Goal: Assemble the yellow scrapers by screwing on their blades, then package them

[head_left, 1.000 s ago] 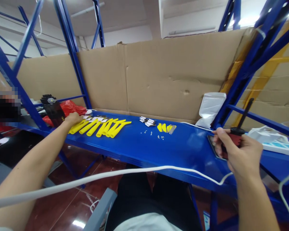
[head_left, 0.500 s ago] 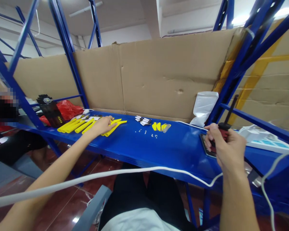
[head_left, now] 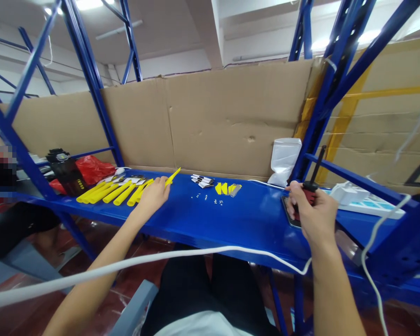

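Note:
My left hand (head_left: pixel 154 195) is closed on a long yellow plastic piece (head_left: pixel 175 174), whose narrow end points up and right past the fingers. Close by lies a row of similar yellow pieces (head_left: pixel 108 192), side by side on the blue bench. My right hand (head_left: pixel 317 212) grips a screwdriver (head_left: pixel 310 187) with a red and black handle, its dark shaft tilted upward. Under that hand lies a flat dark device (head_left: pixel 287 217), partly hidden. Between the hands are small black and white parts (head_left: pixel 203 180), short yellow pieces (head_left: pixel 224 188) and tiny pale bits (head_left: pixel 215 202).
A white cable (head_left: pixel 196 250) crosses in front of me. At the left stand a black box (head_left: pixel 66 175) and a red plastic bag (head_left: pixel 94 168); another person sits beyond. A white pouch (head_left: pixel 285 161) leans by the blue post at right. Cardboard (head_left: pixel 210 126) backs the bench.
My left hand has lifted one yellow piece from the row's right end, tipping its narrow end up. My right hand still holds the screwdriver. The whole view has shifted slightly.

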Tool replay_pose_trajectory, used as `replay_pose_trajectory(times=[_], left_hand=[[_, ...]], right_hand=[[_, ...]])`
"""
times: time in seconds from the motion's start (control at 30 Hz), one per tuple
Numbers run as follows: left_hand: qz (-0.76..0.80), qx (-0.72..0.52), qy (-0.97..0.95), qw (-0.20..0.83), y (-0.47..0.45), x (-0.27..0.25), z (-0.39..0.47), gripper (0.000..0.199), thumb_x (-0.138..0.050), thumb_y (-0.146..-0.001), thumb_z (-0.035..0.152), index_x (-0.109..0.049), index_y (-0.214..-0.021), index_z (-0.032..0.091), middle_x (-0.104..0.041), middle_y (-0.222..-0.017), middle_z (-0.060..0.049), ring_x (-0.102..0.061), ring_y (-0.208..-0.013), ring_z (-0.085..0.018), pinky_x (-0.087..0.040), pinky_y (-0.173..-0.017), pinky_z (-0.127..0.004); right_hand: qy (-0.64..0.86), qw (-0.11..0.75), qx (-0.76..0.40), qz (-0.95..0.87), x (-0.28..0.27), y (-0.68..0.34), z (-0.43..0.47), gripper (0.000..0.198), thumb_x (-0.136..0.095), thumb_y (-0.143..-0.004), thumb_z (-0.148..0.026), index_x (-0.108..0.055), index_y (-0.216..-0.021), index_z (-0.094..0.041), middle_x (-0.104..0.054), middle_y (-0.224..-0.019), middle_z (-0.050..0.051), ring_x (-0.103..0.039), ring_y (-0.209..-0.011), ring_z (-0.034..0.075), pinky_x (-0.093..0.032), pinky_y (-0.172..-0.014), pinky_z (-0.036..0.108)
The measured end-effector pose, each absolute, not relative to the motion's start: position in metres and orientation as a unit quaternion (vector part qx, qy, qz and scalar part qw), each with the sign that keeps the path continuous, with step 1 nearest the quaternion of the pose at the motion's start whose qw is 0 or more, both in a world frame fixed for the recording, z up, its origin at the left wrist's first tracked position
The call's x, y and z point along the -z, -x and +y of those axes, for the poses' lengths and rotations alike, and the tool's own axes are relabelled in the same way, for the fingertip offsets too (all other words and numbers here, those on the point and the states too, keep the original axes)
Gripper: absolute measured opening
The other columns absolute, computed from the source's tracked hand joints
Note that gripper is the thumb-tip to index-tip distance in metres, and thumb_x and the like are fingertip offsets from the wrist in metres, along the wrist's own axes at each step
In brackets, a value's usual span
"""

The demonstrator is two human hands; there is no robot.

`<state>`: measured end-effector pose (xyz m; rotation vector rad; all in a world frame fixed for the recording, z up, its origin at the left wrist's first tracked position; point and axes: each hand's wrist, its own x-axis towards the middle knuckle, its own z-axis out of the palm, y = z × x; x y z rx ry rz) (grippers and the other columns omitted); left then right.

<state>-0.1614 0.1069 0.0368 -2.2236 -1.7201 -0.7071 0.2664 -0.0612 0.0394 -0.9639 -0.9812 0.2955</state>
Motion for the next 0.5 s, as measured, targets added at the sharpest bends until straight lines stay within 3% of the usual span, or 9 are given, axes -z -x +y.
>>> replay_pose_trajectory(times=[0.07,0.13,0.2,0.27,0.5], left_hand=[[-0.512,0.403,0.759,-0.005,0.152,-0.039,0.089,0.043,-0.05,-0.112,0.045,-0.067,-0.141,0.018,-0.08,-0.127,-0.018,-0.079,-0.114,-0.034,-0.061,-0.102,-0.046],[-0.413,0.512,0.731,-0.183,0.137,-0.041,0.067,0.047,-0.06,-0.11,0.057,-0.068,-0.138,0.02,-0.081,-0.114,-0.012,-0.078,-0.097,-0.027,-0.064,-0.089,-0.041],[-0.328,0.576,0.665,-0.344,0.119,-0.041,0.045,0.051,-0.07,-0.104,0.065,-0.069,-0.13,0.021,-0.079,-0.107,-0.009,-0.074,-0.084,-0.022,-0.062,-0.073,-0.034],[-0.262,0.599,0.603,-0.456,0.101,-0.042,0.027,0.049,-0.078,-0.1,0.062,-0.07,-0.125,0.021,-0.078,-0.107,-0.009,-0.072,-0.082,-0.02,-0.061,-0.068,-0.031],[-0.219,0.547,0.569,-0.573,0.07,-0.035,0.003,0.047,-0.09,-0.095,0.054,-0.073,-0.125,0.021,-0.075,-0.1,-0.006,-0.07,-0.079,-0.017,-0.061,-0.065,-0.029]], right_hand=[[0.45,0.754,-0.138,-0.458,-0.038,-0.266,-0.06,0.047,-0.096,-0.087,-0.065,-0.077,-0.089,-0.021,-0.054,-0.054,-0.006,-0.05,-0.042,0.012,-0.037,-0.038,0.024],[0.457,0.747,-0.138,-0.463,-0.037,-0.265,-0.06,0.049,-0.095,-0.087,-0.067,-0.078,-0.09,-0.021,-0.055,-0.054,-0.005,-0.05,-0.042,0.012,-0.037,-0.038,0.024],[0.466,0.74,-0.134,-0.467,-0.037,-0.265,-0.06,0.05,-0.095,-0.087,-0.067,-0.079,-0.09,-0.02,-0.056,-0.054,-0.005,-0.05,-0.042,0.012,-0.038,-0.038,0.024],[0.47,0.736,-0.132,-0.468,-0.037,-0.266,-0.06,0.05,-0.096,-0.086,-0.066,-0.079,-0.089,-0.019,-0.056,-0.054,-0.005,-0.049,-0.041,0.011,-0.037,-0.038,0.023],[0.473,0.728,-0.118,-0.482,-0.032,-0.269,-0.057,0.047,-0.094,-0.089,-0.063,-0.078,-0.089,-0.019,-0.054,-0.049,-0.007,-0.046,-0.038,0.01,-0.036,-0.038,0.022]])
